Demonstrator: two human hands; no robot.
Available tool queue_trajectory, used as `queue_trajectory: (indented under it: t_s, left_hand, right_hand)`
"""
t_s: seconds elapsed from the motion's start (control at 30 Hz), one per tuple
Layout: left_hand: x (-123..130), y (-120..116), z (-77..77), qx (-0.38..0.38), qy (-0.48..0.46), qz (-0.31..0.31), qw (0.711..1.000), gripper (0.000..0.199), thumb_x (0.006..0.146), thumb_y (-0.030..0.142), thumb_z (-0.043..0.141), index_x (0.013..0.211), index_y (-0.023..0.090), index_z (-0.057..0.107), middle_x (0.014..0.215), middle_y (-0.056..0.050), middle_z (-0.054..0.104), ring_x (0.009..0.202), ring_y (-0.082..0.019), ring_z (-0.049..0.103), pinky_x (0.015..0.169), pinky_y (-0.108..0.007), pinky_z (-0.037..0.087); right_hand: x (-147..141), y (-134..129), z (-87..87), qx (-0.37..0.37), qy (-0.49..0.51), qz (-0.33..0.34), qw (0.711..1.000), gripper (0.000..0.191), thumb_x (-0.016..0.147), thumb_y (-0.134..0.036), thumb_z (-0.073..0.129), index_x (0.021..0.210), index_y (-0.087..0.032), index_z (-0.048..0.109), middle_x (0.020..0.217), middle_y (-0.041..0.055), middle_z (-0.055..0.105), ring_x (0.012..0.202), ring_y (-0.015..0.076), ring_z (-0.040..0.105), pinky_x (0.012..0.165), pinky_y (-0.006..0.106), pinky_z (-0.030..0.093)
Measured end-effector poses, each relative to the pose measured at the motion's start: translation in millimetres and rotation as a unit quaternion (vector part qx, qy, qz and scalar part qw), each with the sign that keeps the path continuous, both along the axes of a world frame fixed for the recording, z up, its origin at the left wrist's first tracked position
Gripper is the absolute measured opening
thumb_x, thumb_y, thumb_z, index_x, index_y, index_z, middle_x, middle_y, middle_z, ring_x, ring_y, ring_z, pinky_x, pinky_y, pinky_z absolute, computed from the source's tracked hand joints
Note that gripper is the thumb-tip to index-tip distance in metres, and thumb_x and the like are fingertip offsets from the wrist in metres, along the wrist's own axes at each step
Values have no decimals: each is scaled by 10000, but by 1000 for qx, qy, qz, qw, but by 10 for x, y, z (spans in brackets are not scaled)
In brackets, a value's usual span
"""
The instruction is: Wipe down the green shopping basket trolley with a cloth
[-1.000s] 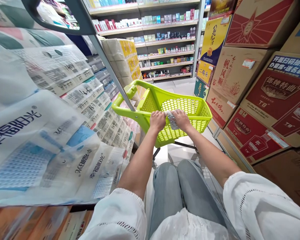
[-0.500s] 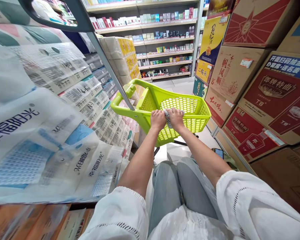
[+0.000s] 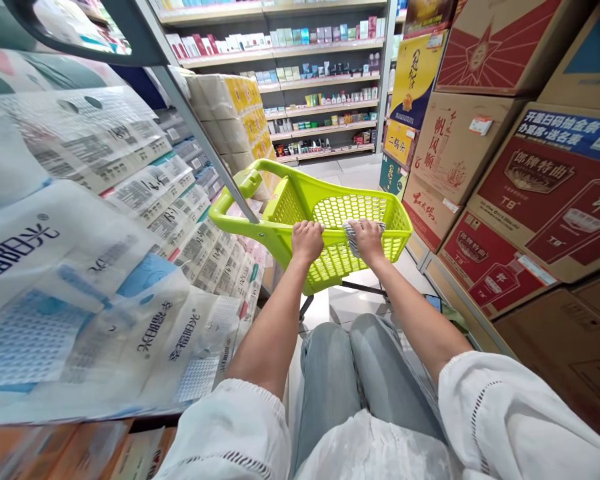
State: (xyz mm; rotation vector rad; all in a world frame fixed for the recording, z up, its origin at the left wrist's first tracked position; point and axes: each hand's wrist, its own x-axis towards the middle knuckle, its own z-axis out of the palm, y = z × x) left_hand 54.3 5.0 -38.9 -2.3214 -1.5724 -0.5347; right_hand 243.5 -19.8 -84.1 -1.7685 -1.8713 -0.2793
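Observation:
A lime-green plastic shopping cart (image 3: 325, 267) with a perforated basket stands in front of me. My left hand (image 3: 307, 241) is closed around the near rim of its basket. Farther right along the same rim, my right hand (image 3: 369, 243) presses a grey-and-white striped cloth (image 3: 353, 239) over the edge, its fingers wrapped round it. Part of the cloth is hidden under that hand. The cart's grey metal post (image 3: 200, 127) rises at the left to a dark handle (image 3: 150, 40). No goods show inside the basket.
Plastic-wrapped paper packs (image 3: 80, 300) are piled close on my left. Stacked liquor cartons (image 3: 540, 173) line the right side. Shelves of small boxes and bottles (image 3: 330, 80) stand across the far end. A phone (image 3: 434, 302) lies low at the right, beyond my right forearm.
My right hand has slid rightward along the rim with the cloth, widening the space between my hands. The left hand still grips the rim. The view has shifted slightly.

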Motion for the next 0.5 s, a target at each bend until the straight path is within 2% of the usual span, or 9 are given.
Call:
queue_trajectory:
  t_s: [0.13,0.23,0.37,0.5]
  left_hand:
    - [27,-21,3,-3,3,1,1000,317,921,229,321,933,201,637,974,-145,680,1000,-291,560,918,-440,326]
    - [15,-32,17,-5,7,-5,1000,295,896,197,346,946,205,636,985,-142,680,1005,-286,563,920,-431,328]
    - [-54,-17,36,-5,13,-13,1000,366,953,285,274,924,220,633,982,-128,688,1001,-275,567,911,-430,336]
    - [-114,14,53,-9,5,-6,1000,419,968,324,239,908,212,639,976,-131,692,994,-274,570,926,-439,334]
  right_hand:
    - [-456,72,158,-15,-1,50,999,412,965,-316,384,1364,-311,484,1340,84,511,1116,264,442,974,416,321]
    - [-597,78,235,-16,-2,49,999,414,979,-290,331,1368,-319,472,1359,73,500,1123,258,440,973,411,329]
    - [-334,24,195,-23,-10,66,997,402,974,-333,371,1363,-332,474,1325,71,525,1100,256,457,934,388,357]
    - [33,-21,74,-15,-1,38,999,406,962,-304,407,1360,-320,488,1326,72,522,1112,260,447,958,393,339]
